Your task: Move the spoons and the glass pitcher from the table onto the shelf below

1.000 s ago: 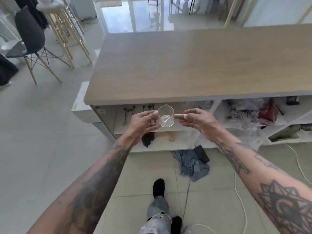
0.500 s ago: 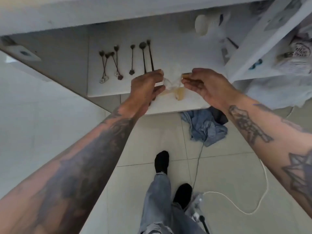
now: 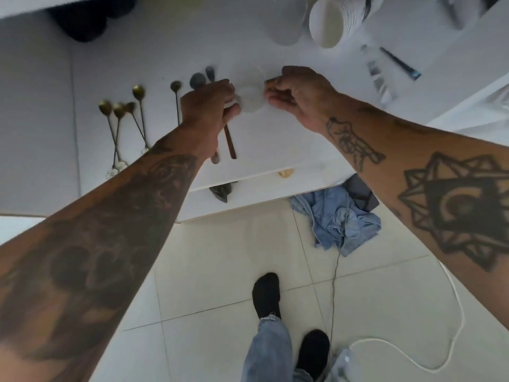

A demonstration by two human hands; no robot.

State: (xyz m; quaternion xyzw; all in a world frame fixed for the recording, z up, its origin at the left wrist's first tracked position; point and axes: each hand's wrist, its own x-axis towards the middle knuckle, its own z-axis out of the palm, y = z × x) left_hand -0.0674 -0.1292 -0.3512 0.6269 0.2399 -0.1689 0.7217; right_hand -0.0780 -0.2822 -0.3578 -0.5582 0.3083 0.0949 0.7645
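Note:
The small glass pitcher (image 3: 250, 93) is inside the shelf opening, just over the white shelf board (image 3: 275, 144). My left hand (image 3: 208, 102) cups its left side. My right hand (image 3: 298, 92) pinches its wooden handle on the right. Whether the pitcher touches the board I cannot tell. Several spoons (image 3: 129, 125) lie in a row on the shelf to the left, with gold bowls and thin stems. Two darker spoons (image 3: 228, 140) with wooden handles lie partly under my left hand.
White cups (image 3: 326, 24) lie at the back right of the shelf, and a dark pen (image 3: 399, 63) lies beside a divider. On the tiled floor are a blue cloth (image 3: 341, 219), a white cable (image 3: 451, 312) and my feet (image 3: 265, 293).
My head has dropped lower and closer to the shelf. Both hands have carried the pitcher from in front of the table edge into the shelf opening, next to the spoons.

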